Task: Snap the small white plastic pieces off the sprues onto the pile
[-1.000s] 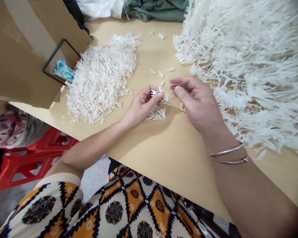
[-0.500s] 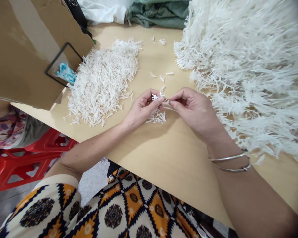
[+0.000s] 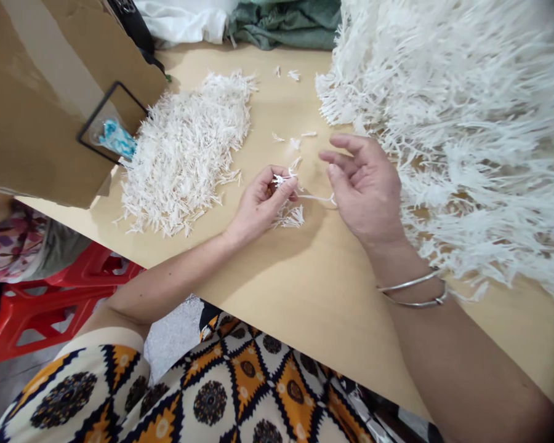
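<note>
**Right hand lets go and opens; left hand keeps the bunch**

Head view: we see the left hand closed tight, thumb pressed against forefinger on a small bunch of white pieces, held just above the table. The right hand has changed most. Half a second ago its thumb and forefinger met the left hand's fingertips in a pinch on the bunch. Now it has drawn back to the right and its fingers are spread wide, with nothing between thumb and forefinger. A thin white strand runs from beside the left hand's fingertips across to the base of the right thumb. We cannot tell whether it is caught there or only touching.

For the work in hand, we judge that 1 pull is finished: the strand is now drawn clear of the bunch, and the bunch remains with the left hand.

Just under the left hand lies a small pile of similar bits. A flat heap of short pieces lies to the left, touching a cardboard box. A large shaggy heap fills the right, close behind the right hand. 2 bangles circle the right wrist.
</note>
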`<state>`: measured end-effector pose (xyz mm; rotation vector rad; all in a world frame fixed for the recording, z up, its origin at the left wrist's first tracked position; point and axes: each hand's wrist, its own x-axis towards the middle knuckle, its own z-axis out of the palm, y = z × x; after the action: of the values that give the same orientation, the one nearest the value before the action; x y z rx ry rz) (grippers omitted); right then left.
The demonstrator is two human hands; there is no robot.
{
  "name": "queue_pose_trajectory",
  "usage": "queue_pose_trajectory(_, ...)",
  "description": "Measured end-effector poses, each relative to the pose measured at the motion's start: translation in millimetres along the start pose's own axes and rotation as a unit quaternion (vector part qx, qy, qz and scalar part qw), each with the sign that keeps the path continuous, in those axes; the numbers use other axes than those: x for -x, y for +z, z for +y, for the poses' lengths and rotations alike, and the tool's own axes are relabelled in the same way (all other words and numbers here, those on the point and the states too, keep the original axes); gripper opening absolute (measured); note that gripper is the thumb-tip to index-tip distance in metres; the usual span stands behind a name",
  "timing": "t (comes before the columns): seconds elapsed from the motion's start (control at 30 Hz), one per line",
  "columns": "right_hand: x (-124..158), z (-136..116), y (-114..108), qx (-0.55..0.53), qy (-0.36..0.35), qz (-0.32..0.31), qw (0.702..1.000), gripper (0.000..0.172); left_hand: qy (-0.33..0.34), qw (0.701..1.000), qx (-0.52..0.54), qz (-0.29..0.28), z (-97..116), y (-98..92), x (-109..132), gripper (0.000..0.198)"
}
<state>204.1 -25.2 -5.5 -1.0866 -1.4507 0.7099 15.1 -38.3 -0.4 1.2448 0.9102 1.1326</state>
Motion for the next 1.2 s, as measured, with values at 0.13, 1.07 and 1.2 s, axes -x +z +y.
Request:
queue_pose_trajectory(0.13,0.3,-4.6,2.1,0.018,0.007,0.008,1.0,0.019,-0.044,0.998,0.034,0.007,3.9,-0.4,-1.5,0.037)
queue_pose_trajectory(1.07,5.8,-24.0,-1.0,-0.066,0.159,-0.156,0.973,0.013,-0.023,0.995,0.075,-0.066,1.2,-8.1,-7.8,0.034)
queue_pose_trajectory(1.2,4.4,-27.0,-1.0,-0.089,0.184,-0.126,0.971,0.017,0.009,0.997,0.029,-0.072,0.3,-15.0,-9.6,0.033)
